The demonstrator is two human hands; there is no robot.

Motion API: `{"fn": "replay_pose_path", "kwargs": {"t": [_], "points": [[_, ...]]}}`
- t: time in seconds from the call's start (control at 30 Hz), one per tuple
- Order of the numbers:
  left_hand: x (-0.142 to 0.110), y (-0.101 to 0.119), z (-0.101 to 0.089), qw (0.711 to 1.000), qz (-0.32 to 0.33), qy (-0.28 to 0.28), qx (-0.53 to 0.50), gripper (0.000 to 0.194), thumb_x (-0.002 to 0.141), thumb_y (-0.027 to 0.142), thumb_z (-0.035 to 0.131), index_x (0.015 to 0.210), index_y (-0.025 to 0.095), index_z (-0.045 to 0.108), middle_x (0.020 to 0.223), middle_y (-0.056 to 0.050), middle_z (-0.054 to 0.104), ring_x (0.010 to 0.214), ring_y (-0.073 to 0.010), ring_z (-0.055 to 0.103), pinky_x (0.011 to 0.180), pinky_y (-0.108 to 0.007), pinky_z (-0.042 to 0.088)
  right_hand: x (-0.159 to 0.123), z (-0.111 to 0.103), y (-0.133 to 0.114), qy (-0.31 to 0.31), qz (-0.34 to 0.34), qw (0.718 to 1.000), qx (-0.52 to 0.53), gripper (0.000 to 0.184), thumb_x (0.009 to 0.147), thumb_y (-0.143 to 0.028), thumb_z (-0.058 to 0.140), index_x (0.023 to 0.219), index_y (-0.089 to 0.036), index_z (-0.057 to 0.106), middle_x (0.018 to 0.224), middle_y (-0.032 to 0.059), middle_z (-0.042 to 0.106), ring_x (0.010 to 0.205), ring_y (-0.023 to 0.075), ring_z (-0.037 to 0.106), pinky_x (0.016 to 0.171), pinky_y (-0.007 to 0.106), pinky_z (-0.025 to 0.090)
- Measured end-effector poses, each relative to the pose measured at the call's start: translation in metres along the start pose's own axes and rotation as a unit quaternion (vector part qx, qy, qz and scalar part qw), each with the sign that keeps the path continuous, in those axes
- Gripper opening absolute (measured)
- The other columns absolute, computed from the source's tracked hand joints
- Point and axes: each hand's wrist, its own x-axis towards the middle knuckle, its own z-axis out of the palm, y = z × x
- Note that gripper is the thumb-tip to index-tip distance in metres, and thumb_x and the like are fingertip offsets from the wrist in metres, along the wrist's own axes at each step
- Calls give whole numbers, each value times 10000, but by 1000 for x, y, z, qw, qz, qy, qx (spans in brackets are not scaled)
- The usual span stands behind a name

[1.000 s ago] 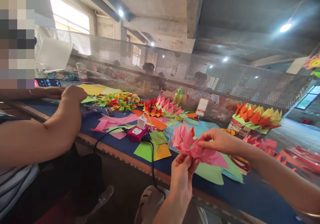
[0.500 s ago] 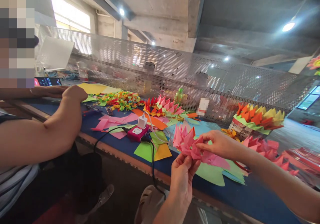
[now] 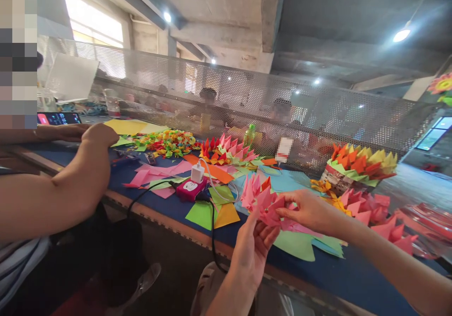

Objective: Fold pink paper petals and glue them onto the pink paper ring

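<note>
right grip (image 3: 310, 208) pinches the pink paper flower (image 3: 264, 202), held from below by left grip (image 3: 249, 246); overtight pinching may crease it.

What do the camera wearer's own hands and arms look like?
The bare left hand and bare right hand wear no gloves; no ring or watch shows. No sleeve covers the visible left forearm or right forearm; both taper toward the wrist.

White charger (image 3: 197, 173) atop magenta socket block (image 3: 189, 190)
</note>
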Motion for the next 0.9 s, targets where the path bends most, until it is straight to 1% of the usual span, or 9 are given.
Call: {"fn": "replay_pose_path", "kwargs": {"t": [0.07,0.13,0.27,0.37,0.47,0.57,0.7,0.8,0.9], "points": [[1,2,1,1000,-20,9,12,223,919,251,551,970,56,647,824,-118,721,616,-154,694,650,-278,601,-4,2,-1,2,-1,1000,3,160,849,-280,569,854,-239,723,791,-18,721,683,155,616,621,249,396],[3,2,2,999,-29,12,30,212,924,235,535,949,54,644,804,-115,721,598,-151,692,638,-276,602,-9,4,-2,6,2,1000,-3,155,855,-286,569,837,-243,716,785,-13,716,675,159,612,614,250,394],[4,1,0,997,-27,7,69,180,909,185,533,889,49,648,769,-113,714,602,-154,691,619,-261,599,-17,8,-5,27,-15,998,-46,170,867,-279,563,784,-244,706,741,0,704,664,167,602,613,261,379],[1,2,-2,995,-28,-14,94,150,879,163,567,896,39,650,820,-135,714,639,-158,693,644,-265,599,-23,11,-6,35,-40,995,-88,209,882,-254,553,711,-234,672,702,-6,692,678,170,593,658,281,372],[-3,5,-3,994,-27,-10,101,101,865,154,589,891,63,625,792,-118,708,618,-146,680,648,-282,599,-25,13,-3,27,-46,993,-107,190,887,-241,548,754,-242,683,763,-6,708,770,189,612,730,300,378],[-5,7,-2,993,-32,1,116,85,880,175,579,909,96,586,722,-89,696,590,-155,679,610,-289,593,-24,12,4,12,-35,995,-90,173,882,-260,551,851,-245,720,833,20,720,840,208,626,756,301,394],[-5,7,-1,987,-36,9,155,73,885,179,563,898,107,557,625,-60,665,544,-160,667,594,-302,590,-23,8,10,-21,-35,998,-45,165,873,-268,565,848,-235,725,807,14,723,797,190,639,725,272,409],[-6,6,0,984,-34,8,176,43,860,147,565,885,115,554,679,-85,691,570,-165,678,602,-300,588,-23,5,12,-43,-24,998,-27,165,871,-278,571,809,-228,716,773,2,722,752,178,642,699,263,409],[-7,4,3,981,-34,10,191,32,838,129,555,867,117,561,684,-92,700,581,-169,683,611,-296,585,-24,3,13,-43,-12,999,-20,157,866,-280,571,846,-230,718,807,5,732,775,184,649,707,265,413]]}}
